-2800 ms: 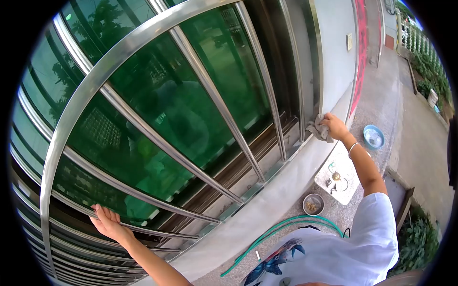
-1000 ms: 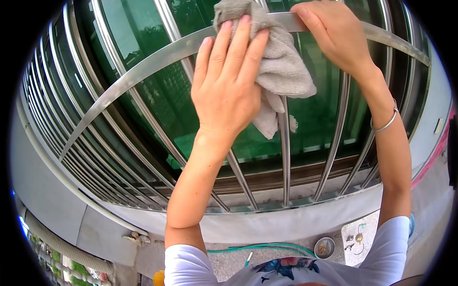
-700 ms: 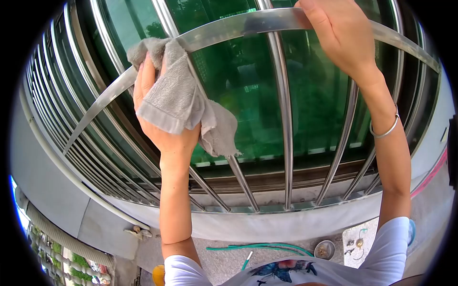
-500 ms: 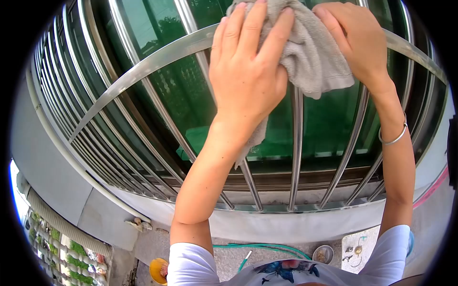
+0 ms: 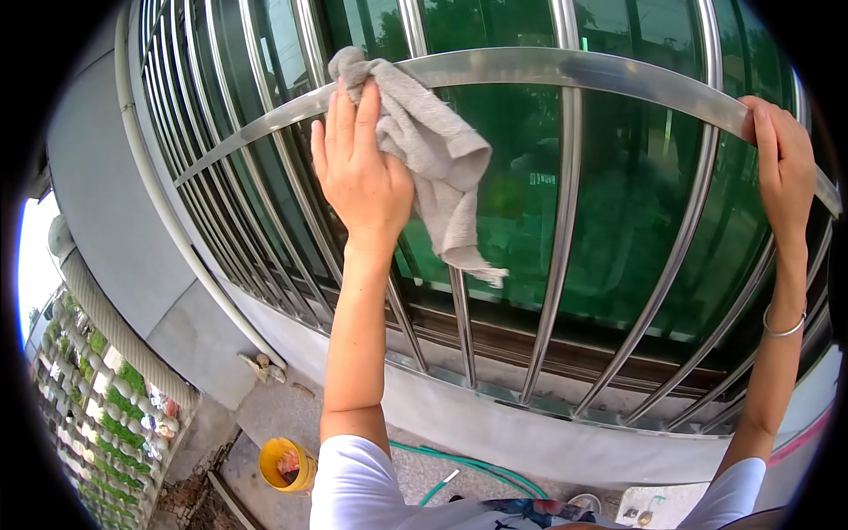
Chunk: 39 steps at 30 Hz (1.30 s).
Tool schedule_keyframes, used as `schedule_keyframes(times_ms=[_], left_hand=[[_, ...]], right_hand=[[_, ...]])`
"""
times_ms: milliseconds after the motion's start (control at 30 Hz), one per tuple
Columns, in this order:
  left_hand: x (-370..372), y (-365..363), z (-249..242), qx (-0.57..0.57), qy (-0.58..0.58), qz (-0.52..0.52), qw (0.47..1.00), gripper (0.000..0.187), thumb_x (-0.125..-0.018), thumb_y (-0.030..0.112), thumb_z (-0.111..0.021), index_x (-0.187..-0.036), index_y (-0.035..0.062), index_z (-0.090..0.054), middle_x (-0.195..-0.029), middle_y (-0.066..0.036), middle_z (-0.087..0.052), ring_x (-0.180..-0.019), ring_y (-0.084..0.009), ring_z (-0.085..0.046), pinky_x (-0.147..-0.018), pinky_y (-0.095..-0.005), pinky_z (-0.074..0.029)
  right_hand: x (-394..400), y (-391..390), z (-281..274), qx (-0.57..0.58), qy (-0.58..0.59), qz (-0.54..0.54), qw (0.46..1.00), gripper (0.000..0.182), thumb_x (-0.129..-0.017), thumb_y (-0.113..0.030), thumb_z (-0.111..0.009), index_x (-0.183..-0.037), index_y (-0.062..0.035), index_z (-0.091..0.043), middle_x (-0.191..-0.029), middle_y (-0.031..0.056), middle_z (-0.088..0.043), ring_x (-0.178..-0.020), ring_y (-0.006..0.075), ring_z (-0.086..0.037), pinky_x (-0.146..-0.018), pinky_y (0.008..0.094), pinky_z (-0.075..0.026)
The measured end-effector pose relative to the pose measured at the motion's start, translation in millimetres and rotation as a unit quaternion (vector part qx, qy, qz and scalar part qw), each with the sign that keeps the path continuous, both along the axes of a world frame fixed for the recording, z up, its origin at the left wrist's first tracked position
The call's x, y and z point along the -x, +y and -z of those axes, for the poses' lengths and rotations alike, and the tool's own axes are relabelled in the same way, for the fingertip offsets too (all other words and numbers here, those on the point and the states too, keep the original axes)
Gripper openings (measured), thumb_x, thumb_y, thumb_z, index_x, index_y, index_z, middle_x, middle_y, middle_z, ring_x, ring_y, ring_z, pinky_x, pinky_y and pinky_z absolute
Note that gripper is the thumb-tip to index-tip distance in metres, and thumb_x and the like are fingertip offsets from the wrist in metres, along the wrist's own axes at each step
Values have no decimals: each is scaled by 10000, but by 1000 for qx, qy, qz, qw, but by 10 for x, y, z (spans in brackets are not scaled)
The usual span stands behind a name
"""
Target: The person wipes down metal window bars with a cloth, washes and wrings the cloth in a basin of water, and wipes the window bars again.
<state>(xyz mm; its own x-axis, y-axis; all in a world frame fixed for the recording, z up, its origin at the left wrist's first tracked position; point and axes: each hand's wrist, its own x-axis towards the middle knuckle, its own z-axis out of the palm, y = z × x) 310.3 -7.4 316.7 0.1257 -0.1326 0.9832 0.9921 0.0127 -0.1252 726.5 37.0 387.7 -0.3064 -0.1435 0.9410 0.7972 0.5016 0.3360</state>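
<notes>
A grey cloth [image 5: 437, 146] is bunched over the flat horizontal metal rail [image 5: 503, 67] of the window bars, its frayed end hanging down in front of the uprights. My left hand [image 5: 364, 181] presses the cloth to the rail, fingers pointing up and partly behind its folds. Far to the right, my right hand [image 5: 784, 168] is closed around the same rail, a silver bangle [image 5: 785, 329] on that wrist. Behind the shiny vertical bars [image 5: 566, 203] lies green window glass [image 5: 636, 221].
A white pipe [image 5: 163, 208] runs down the wall at left. On the ground are a yellow bucket [image 5: 305, 470] with something reddish inside, a green hose [image 5: 481, 466] and a metal bowl [image 5: 585, 502]. A balustrade [image 5: 115, 309] stands at lower left.
My left hand and the cloth have moved left along the rail in view. My right hand has come away from the cloth and now grips the rail further right. The view has shifted too.
</notes>
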Motion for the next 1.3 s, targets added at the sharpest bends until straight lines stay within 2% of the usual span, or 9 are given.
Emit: schedule_keyframes(times_ms=[167,467,733,867,933,1100,1167,1233,1300], left_hand=[[774,26,-66,6,-110,-63,992,529,-787,48,-469,-1316,59,-491,-1374,-202,-436,-1303,-354,-365,-1094,-457,-229],[-227,106,104,28,-177,458,871,503,-793,-19,-469,-1291,48,-490,-1201,-180,-403,-1127,-330,-422,-1020,-386,-320],[-462,61,110,22,-18,157,987,365,-632,-55,-533,-938,103,-654,-1050,-150,-448,-952,-334,-498,-750,-399,-472],[-268,-207,786,205,-27,236,949,359,-612,-60,-479,-906,53,-652,-973,-173,-460,-883,-340,-510,-788,-377,-451],[-137,-464,1287,369,-62,275,886,342,-630,-53,-455,-903,31,-642,-967,-168,-468,-874,-334,-513,-779,-372,-452],[780,-1101,2327,813,-254,381,361,493,-679,-50,-401,-1123,15,-604,-1200,-167,-579,-1185,-319,-501,-986,-359,-390],[785,-1296,2408,829,-193,-32,523,426,-744,-28,-439,-1142,26,-580,-1011,-135,-643,-992,-240,-601,-908,-320,-438],[774,-1381,2060,702,-262,-91,655,383,-770,-27,-467,-1134,22,-577,-916,-92,-649,-903,-169,-598,-859,-297,-453],[747,-1301,1675,447,-438,269,733,342,-816,8,-487,-1149,28,-563,-994,-103,-635,-948,-157,-586,-869,-295,-449]], right_hand=[[-14,51,13,13,6,0,1000,239,-962,-189,-485,-983,-15,-647,-736,40,-589,-716,167,-551,-712,278,-427],[-70,119,-17,33,1,-16,999,246,-965,-192,-482,-1007,-5,-636,-759,43,-594,-707,161,-552,-696,264,-435],[-151,207,-14,85,38,-7,996,286,-971,-246,-481,-1088,-40,-640,-882,57,-643,-817,150,-599,-789,234,-450],[-155,275,0,54,56,-26,997,297,-975,-256,-480,-1111,-45,-638,-920,46,-646,-846,140,-602,-812,225,-448],[-211,280,-22,106,33,-39,993,314,-978,-279,-475,-1125,-53,-635,-962,34,-648,-880,137,-609,-832,222,-445],[-224,349,-2,114,50,-8,992,351,-984,-305,-456,-1189,-66,-611,-1022,48,-647,-967,134,-605,-887,217,-424],[-245,413,18,107,72,-24,991,367,-987,-314,-446,-1212,-69,-600,-1038,54,-647,-995,134,-601,-907,215,-415],[-297,489,1,171,96,-74,978,399,-996,-312,-423,-1273,-56,-554,-1128,66,-628,-1067,128,-577,-943,213,-395],[-461,766,-25,132,50,-86,986,394,-1003,-300,-407,-1253,-33,-554,-1091,57,-619,-1026,126,-574,-924,213,-399]])
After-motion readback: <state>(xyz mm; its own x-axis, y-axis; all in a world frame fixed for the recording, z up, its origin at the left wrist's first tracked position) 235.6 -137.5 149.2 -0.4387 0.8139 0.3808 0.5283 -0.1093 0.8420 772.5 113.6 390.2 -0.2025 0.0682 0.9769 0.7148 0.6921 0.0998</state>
